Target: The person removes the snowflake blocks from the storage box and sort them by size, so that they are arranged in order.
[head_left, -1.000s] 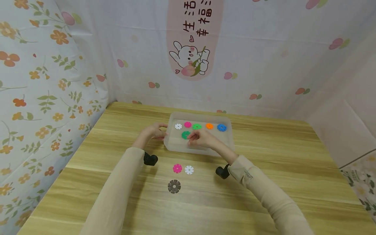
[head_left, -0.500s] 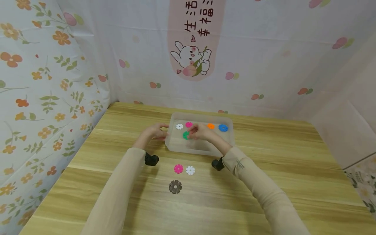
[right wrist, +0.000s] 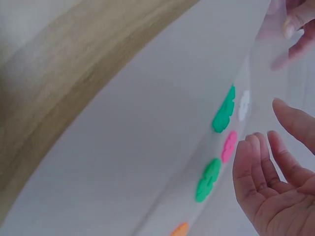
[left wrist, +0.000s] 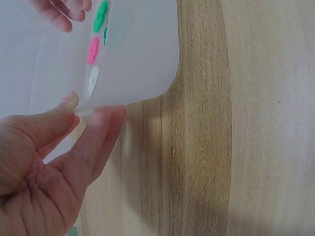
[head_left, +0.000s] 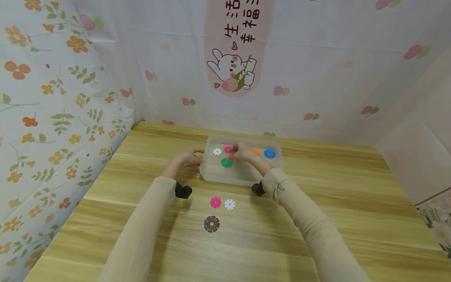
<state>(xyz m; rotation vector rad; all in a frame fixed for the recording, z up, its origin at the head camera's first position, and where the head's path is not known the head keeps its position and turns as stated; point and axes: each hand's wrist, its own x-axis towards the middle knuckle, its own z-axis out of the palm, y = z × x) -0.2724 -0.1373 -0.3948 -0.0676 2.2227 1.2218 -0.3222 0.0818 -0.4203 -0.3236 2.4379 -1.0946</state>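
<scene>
We see the left hand (head_left: 187, 158) pinching the translucent plastic tray (head_left: 225, 181) at its nine o'clock wall, probably to steady it; the right hand (head_left: 241, 152) hovers above, fingers apart, holding nothing; the dark green notched disc (head_left: 227, 163) lies inside toward nine o'clock; outside, toward seven o'clock, the pink disc (head_left: 213, 203), white disc (head_left: 227, 205) and brown disc (head_left: 208, 224) lie flat, perhaps to keep them separate.

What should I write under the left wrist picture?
The left hand grips a cloudy box holding a white disc, a pink disc and green discs.
</scene>
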